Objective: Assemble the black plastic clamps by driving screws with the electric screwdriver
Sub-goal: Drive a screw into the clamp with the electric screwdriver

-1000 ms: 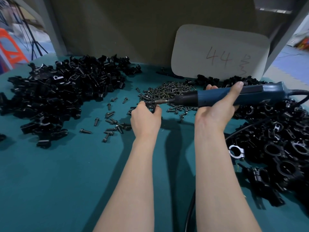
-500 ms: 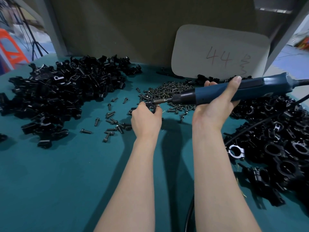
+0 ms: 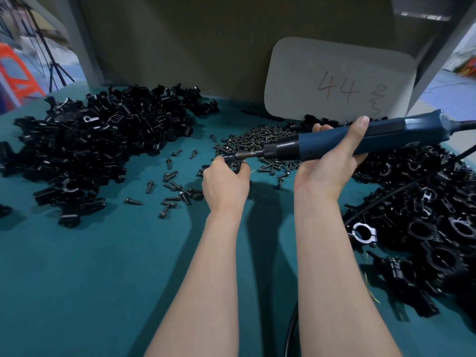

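Observation:
My left hand [image 3: 225, 182] grips a small black plastic clamp [image 3: 231, 161] just above the teal table [image 3: 90, 279]; most of the clamp is hidden by my fingers. My right hand [image 3: 327, 164] holds the blue electric screwdriver [image 3: 360, 139] almost level, its bit tip [image 3: 243, 155] pointing left against the clamp. Behind my hands lies a heap of dark screws [image 3: 260, 143], with several loose screws [image 3: 175, 186] scattered to the left of my left hand.
A big pile of loose black clamp parts [image 3: 90, 140] fills the left of the table. Assembled black clamps [image 3: 425, 228] are heaped at the right, one silver clamp [image 3: 363, 233] among them. A grey card marked 44 [image 3: 340, 81] leans on the back wall. The tool's black cable [image 3: 401, 197] crosses the right heap.
The screwdriver's rear end has risen, so the tool tilts more, tip down to the left. My left hand stays in place on the clamp.

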